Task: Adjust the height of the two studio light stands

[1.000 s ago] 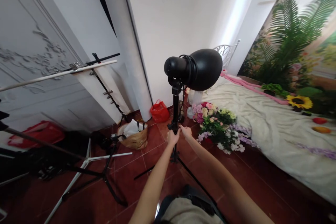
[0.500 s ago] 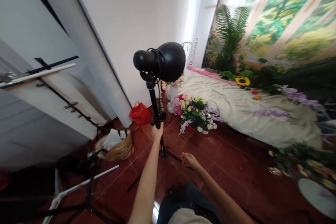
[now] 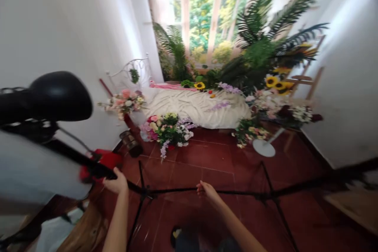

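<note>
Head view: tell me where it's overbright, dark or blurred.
Head view, top: the window scene looks washed out; head view, left: the lamp reads nearly black, and the red bag is blurred; head view, bottom: the floor falls into shadow.

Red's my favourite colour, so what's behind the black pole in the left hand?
Behind the black pole, a red bag peeks out on both sides. The pole hides a strip across the bag, and I can't see what's inside it.
</note>
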### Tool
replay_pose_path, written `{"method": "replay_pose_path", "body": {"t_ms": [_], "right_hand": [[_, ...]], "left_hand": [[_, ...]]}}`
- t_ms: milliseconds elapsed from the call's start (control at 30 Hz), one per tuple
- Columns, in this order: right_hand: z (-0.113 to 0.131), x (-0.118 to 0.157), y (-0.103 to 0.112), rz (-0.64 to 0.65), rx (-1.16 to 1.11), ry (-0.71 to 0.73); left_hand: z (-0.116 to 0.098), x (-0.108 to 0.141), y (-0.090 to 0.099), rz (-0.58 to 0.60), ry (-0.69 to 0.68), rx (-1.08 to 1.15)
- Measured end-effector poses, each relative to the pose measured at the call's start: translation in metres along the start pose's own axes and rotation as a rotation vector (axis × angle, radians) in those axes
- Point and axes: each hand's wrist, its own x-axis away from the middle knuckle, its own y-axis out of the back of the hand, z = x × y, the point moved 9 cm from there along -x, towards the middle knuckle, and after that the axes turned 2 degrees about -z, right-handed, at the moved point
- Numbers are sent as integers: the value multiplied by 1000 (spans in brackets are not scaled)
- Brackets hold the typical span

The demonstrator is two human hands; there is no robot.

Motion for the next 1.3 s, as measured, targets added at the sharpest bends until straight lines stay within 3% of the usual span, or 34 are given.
{"method": "replay_pose_path", "body": {"t_ms": [67, 100, 167, 233, 333, 433, 500, 567, 667, 800, 967, 1133, 1300], "right_hand": [[13, 16, 58, -112, -76, 46], [18, 26, 89, -159, -122, 60], [27, 50, 154, -233, -220, 74], [36, 78, 224, -311, -316, 79], [56, 125, 326, -394, -458, 95], [94, 172, 418, -365, -608, 205], [128, 202, 472, -328, -663, 334], [161, 228, 516, -281, -676, 452], [203, 252, 552, -111, -727, 533], [231, 253, 555, 177, -1005, 375], [243, 243, 546, 223, -1154, 180], [258, 241, 547, 171, -1226, 201], [265, 238, 554, 72, -1232, 241]], "left_hand": [[3, 38, -1, -133, 87, -52], [4, 64, -7, -144, 128, -80], [4, 132, -30, -33, 187, -145], [-5, 219, -58, 166, 168, -199], [-34, 375, -94, 505, 56, -176], [-76, 553, -126, 1047, 21, 64], [-116, 666, -127, 1389, -25, 280], [-159, 761, -111, 1662, -112, 439], [-221, 868, -74, 1900, -257, 577], [-301, 951, -24, 1927, -404, 747], [-375, 1014, 14, 1974, -525, 922], [-405, 1050, 26, 2062, -612, 918], [-402, 1067, 14, 2147, -457, 715]]}}
